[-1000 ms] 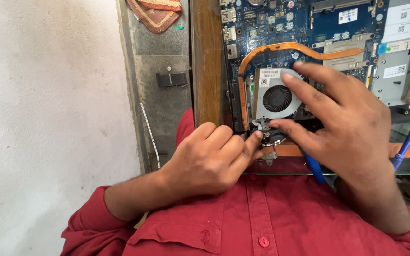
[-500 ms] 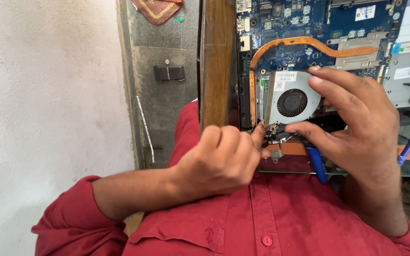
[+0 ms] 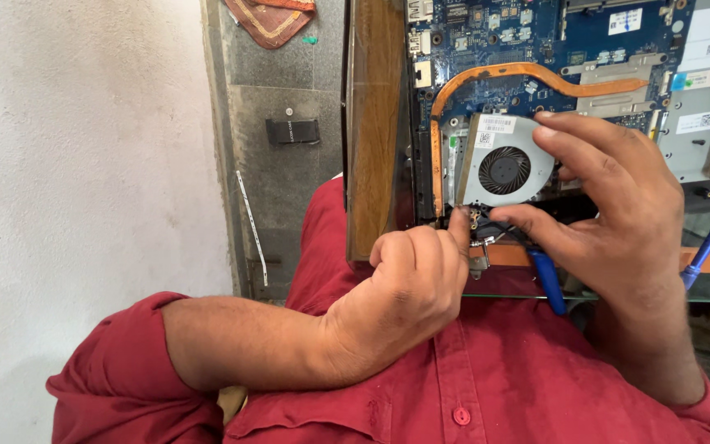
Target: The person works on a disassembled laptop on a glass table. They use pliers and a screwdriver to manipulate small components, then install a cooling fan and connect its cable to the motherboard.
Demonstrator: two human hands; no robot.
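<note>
Person in a red shirt (image 3: 486, 386) works close over an opened laptop, its blue circuit board (image 3: 536, 41) exposed on the bench (image 3: 375, 123). A copper heat pipe (image 3: 527, 74) curves across the board and runs down the left side of a grey cooling fan (image 3: 503, 168).

Left hand (image 3: 412, 288): curled almost into a fist, fingertips pressed against a small metal bracket (image 3: 478, 242) at the lower left corner of the fan. Whether the fingers actually pinch it, I cannot tell; they hide the contact.

Right hand (image 3: 610, 214): fingers spread and bent over the right side of the fan, fingertips touching its upper edge, thumb reaching left under the fan toward the bracket. Loose grip on the fan housing, not clenched.

A blue tool handle (image 3: 548, 279) pokes out just below the right thumb, lying by the bench edge. Another blue-handled screwdriver (image 3: 704, 247) sits to the far right. Beyond the bench's left edge, on the grey floor (image 3: 281, 189), a small black part (image 3: 292, 131) and a thin white strip (image 3: 251, 226).
</note>
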